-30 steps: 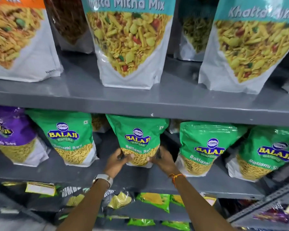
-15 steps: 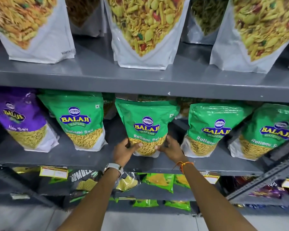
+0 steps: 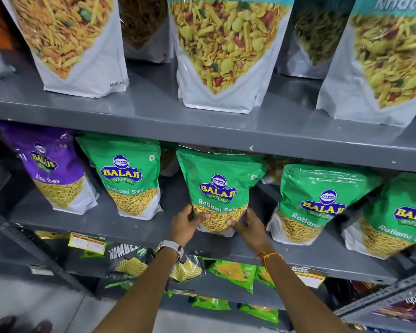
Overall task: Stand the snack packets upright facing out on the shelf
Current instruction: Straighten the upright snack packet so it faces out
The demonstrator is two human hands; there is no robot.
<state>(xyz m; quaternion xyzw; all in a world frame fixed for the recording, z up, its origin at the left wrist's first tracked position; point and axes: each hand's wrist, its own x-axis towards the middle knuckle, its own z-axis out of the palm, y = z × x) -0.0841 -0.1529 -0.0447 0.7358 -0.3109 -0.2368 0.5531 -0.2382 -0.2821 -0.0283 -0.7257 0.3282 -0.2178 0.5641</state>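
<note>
Rightmost green packet [image 3: 401, 217] cut off by the picture's right edge.

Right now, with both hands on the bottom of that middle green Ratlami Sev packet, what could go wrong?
1. The left hand and right hand grip only the base of the middle green packet; its top sits close under the upper shelf and may snag or tip forward on release.
2. The green packet on the right already leans, so a sideways nudge could topple it.
3. The packet's base sits near the shelf's front edge and could slide off.
</note>
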